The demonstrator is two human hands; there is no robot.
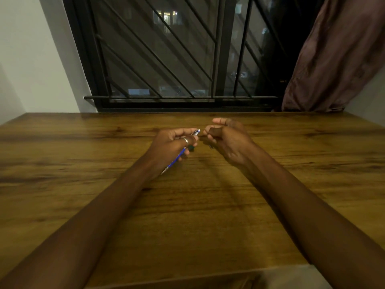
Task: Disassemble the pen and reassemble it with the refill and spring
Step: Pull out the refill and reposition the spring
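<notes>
Looks like early disassembly: the left hand (173, 146) grips the blue pen (180, 153) over the desk (83, 155), the right hand (225, 136) is curled shut, contents unclear, so next it probably unscrews the tip.

One head-worn wide-angle view, looking forward and down along both forearms; the wooden surface (187, 215) fills the lower frame, near; a barred window (166, 55) faces it beyond the far edge.

My left hand (174, 146) covers the middle of the pen (179, 153). My right hand (226, 137) is curled closed, so I can't tell whether it holds anything. Both my forearms run off the bottom edge.
</notes>
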